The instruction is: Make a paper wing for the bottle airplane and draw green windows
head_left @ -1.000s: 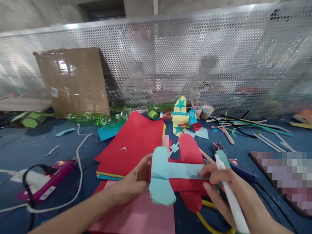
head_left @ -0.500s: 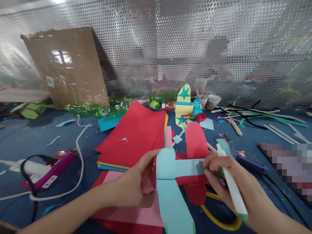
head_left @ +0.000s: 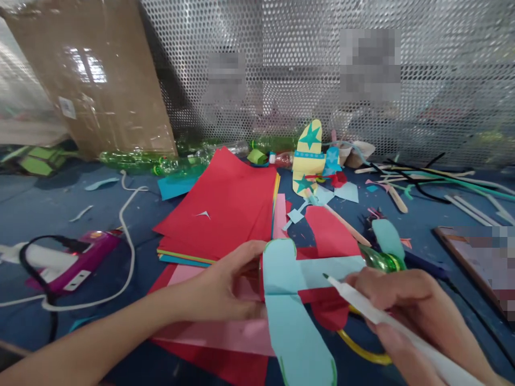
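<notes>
i have the left hand [head_left: 225, 284] with its fingers bent around the left end of a red paper-covered model [head_left: 314, 296]; some fingertips are hidden behind it. the model's long axis runs left to right, from those fingers toward the right hand [head_left: 414, 305], whose fingers grip a white pen [head_left: 354, 301]. a green bottle neck [head_left: 380, 259], seemingly the model's right end, shows just beyond the right fingers.

the relation that matters most, as i judge it: the pen slants away and leftward from the right fingers, its dark green tip over a pale blue strip [head_left: 316, 268] that lies along the model, between the two hands. the right hand is nearer the strip's right end. from here i cannot tell whether the tip touches.

just right of the left fingers, a pale blue crosspiece [head_left: 284, 300] with green edge marks lies across the axis, its long end pointing toward the wearer. beyond the left fingers, red sheets [head_left: 225, 209] lie stacked on the table [head_left: 100, 203].
</notes>
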Available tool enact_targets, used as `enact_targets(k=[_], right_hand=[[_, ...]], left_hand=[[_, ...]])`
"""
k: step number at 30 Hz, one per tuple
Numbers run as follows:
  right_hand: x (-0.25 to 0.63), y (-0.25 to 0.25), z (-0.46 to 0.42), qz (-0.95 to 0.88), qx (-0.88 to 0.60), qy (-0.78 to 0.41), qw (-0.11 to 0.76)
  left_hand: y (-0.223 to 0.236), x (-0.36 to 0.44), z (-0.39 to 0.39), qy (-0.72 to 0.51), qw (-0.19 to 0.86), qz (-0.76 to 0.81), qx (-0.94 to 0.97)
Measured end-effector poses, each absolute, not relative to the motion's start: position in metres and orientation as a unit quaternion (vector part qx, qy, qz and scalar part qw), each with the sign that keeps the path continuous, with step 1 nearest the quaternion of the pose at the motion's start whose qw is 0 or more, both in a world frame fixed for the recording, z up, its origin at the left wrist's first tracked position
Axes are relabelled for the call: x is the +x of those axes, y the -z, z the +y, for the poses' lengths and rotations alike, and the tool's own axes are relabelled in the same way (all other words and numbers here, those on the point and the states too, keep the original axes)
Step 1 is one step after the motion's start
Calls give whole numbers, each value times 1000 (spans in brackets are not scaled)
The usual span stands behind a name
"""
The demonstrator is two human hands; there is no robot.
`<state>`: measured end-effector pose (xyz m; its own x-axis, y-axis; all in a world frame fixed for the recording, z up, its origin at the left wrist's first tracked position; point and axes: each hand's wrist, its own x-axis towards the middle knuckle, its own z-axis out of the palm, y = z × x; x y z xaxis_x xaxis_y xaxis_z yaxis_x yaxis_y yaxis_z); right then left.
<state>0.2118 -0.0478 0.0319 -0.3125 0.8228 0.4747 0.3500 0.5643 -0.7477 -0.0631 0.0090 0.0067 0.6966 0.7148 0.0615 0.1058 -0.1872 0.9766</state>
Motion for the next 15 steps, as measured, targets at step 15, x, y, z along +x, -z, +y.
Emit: enact_targets(k=[15], right_hand=[[200,-34,-39,-784,-388,-247,417]], left_hand=[[-12,-61,6,-258,477,278,793]])
